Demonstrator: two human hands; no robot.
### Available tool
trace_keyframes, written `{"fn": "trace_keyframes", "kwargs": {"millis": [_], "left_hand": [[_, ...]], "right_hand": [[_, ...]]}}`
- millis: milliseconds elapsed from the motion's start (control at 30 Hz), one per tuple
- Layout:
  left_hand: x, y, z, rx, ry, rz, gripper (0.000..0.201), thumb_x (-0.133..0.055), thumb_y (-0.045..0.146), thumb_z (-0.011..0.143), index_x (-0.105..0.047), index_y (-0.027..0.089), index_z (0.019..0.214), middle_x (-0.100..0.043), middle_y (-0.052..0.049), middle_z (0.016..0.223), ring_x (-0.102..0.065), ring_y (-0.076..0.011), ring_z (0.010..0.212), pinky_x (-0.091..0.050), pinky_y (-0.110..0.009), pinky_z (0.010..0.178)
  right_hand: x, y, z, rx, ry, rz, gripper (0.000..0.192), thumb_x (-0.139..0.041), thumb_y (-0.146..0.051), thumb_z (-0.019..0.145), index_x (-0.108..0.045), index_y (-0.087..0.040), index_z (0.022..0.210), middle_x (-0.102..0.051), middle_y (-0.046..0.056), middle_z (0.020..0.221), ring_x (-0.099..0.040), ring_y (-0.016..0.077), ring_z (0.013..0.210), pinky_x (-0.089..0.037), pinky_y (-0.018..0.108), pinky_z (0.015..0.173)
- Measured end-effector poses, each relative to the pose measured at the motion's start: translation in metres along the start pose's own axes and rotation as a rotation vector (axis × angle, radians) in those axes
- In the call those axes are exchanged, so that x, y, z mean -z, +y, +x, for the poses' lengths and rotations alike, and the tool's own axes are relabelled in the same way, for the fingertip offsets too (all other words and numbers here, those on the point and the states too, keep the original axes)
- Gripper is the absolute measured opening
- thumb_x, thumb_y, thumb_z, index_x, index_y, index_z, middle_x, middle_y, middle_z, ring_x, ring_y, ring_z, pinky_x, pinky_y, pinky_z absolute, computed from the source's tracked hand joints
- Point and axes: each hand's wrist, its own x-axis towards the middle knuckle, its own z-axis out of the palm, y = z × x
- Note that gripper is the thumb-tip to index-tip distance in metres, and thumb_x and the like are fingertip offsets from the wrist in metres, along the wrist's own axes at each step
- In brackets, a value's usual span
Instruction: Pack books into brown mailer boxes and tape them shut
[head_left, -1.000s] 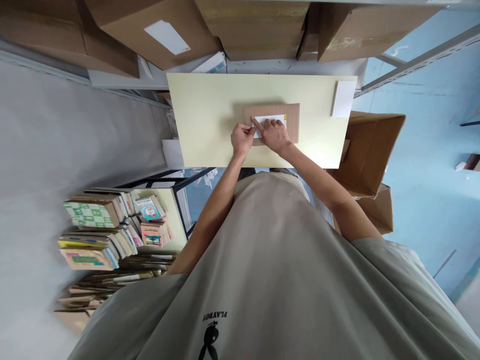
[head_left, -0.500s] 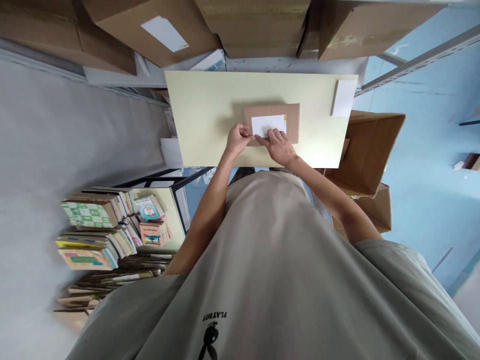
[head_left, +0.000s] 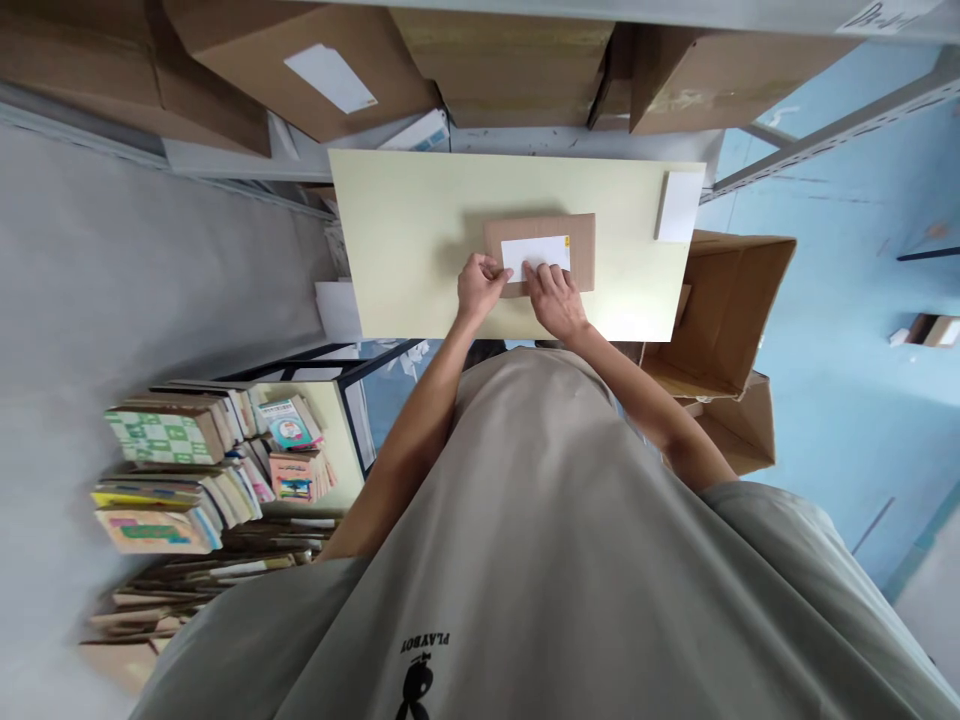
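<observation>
Closely paired, both hands work at the near side of a flat cardboard box in the middle of a pale yellow tabletop. The left hand has its fingers curled and its thumb at the near left corner of a white label on the box; whether it pinches that corner, I cannot tell. The right hand, loosely open with bent fingers, rests its fingertips on the label's near part. A white stack sits at the tabletop's far right corner. Beyond stand large cartons; books lie near left.
</observation>
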Motion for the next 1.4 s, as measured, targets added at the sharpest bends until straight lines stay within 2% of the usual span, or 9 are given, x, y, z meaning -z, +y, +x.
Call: {"fn": "trace_keyframes", "kwargs": {"millis": [133,267,433,600,767,900,1100,1200,1400], "left_hand": [[0.001,-0.006,0.003,-0.007,-0.011,-0.051,0.026,-0.092,0.015,0.093,-0.071,0.023,0.106,-0.07,0.001,0.083,-0.074,-0.0203,0.087,-0.06,-0.032,0.092],[0.017,-0.03,-0.002,0.053,-0.023,-0.16,0.015,-0.078,0.017,0.101,-0.076,0.021,0.116,-0.085,-0.01,0.11,-0.08,-0.0212,0.098,-0.065,-0.034,0.098],[0.02,-0.056,-0.024,0.136,-0.17,-0.155,0.058,-0.074,0.01,0.089,-0.08,0.019,0.145,-0.081,-0.018,0.155,-0.085,-0.0295,0.123,-0.067,-0.048,0.118],[0.022,-0.042,-0.038,-0.011,-0.218,-0.143,0.042,-0.083,0.022,0.091,-0.09,0.02,0.132,-0.078,-0.015,0.164,-0.076,-0.0369,0.152,-0.061,-0.053,0.13],[0.06,-0.01,-0.042,-0.118,-0.053,-0.122,0.037,-0.08,0.053,0.106,-0.094,0.02,0.117,-0.093,-0.009,0.12,-0.086,-0.0305,0.119,-0.067,-0.036,0.104],[0.077,0.003,-0.042,-0.079,-0.054,0.036,0.038,-0.08,0.053,0.107,-0.09,0.02,0.092,-0.085,-0.003,0.086,-0.082,-0.0248,0.096,-0.057,-0.029,0.084],[0.077,0.003,-0.039,-0.046,-0.1,0.044,0.019,-0.083,0.042,0.103,-0.084,0.024,0.096,-0.089,-0.008,0.099,-0.082,-0.0278,0.102,-0.057,-0.032,0.091],[0.08,0.006,-0.036,-0.055,-0.123,0.097,0.034,-0.084,0.05,0.104,-0.074,0.025,0.083,-0.08,-0.005,0.082,-0.078,-0.0257,0.093,-0.052,-0.03,0.083],[0.089,0.015,-0.043,-0.086,-0.281,0.237,0.052,-0.084,0.056,0.097,-0.056,0.024,0.065,-0.062,0.0,0.066,-0.059,-0.0195,0.073,-0.034,-0.031,0.069]], "right_hand": [[0.006,0.025,-0.002,-0.111,0.099,0.062,0.067,-0.035,-0.03,0.122,-0.046,-0.011,0.186,-0.058,0.031,0.173,-0.052,0.0501,0.16,-0.046,0.078,0.133],[0.002,0.085,-0.03,-0.299,0.298,0.21,0.064,-0.032,-0.038,0.124,-0.051,-0.017,0.182,-0.053,0.027,0.178,-0.049,0.0468,0.168,-0.046,0.079,0.136],[-0.024,0.128,-0.056,-0.465,0.259,0.604,0.064,-0.053,-0.052,0.116,-0.062,-0.019,0.17,-0.063,0.027,0.171,-0.064,0.0404,0.158,-0.056,0.071,0.131],[-0.025,0.099,-0.055,-0.45,0.317,0.783,0.067,-0.076,-0.078,0.102,-0.084,-0.022,0.139,-0.077,0.021,0.153,-0.076,0.0354,0.137,-0.062,0.058,0.126],[0.012,0.064,-0.064,-0.469,0.494,0.708,0.078,-0.067,-0.096,0.103,-0.09,-0.021,0.105,-0.081,0.013,0.105,-0.079,0.0276,0.096,-0.068,0.044,0.094],[0.024,0.047,-0.064,-0.545,0.458,0.554,0.088,-0.054,-0.1,0.106,-0.083,-0.021,0.08,-0.078,0.013,0.085,-0.076,0.0283,0.085,-0.064,0.043,0.083],[0.015,0.046,-0.061,-0.607,0.37,0.612,0.093,-0.062,-0.105,0.099,-0.089,-0.017,0.111,-0.089,0.023,0.114,-0.085,0.0359,0.104,-0.07,0.05,0.097],[0.013,0.037,-0.062,-0.65,0.407,0.708,0.097,-0.068,-0.104,0.095,-0.085,-0.015,0.129,-0.088,0.025,0.13,-0.086,0.0379,0.116,-0.071,0.05,0.098],[0.012,-0.009,-0.077,-0.653,0.473,0.757,0.092,-0.067,-0.105,0.092,-0.088,-0.016,0.105,-0.09,0.02,0.113,-0.086,0.0388,0.108,-0.07,0.046,0.092]]}}
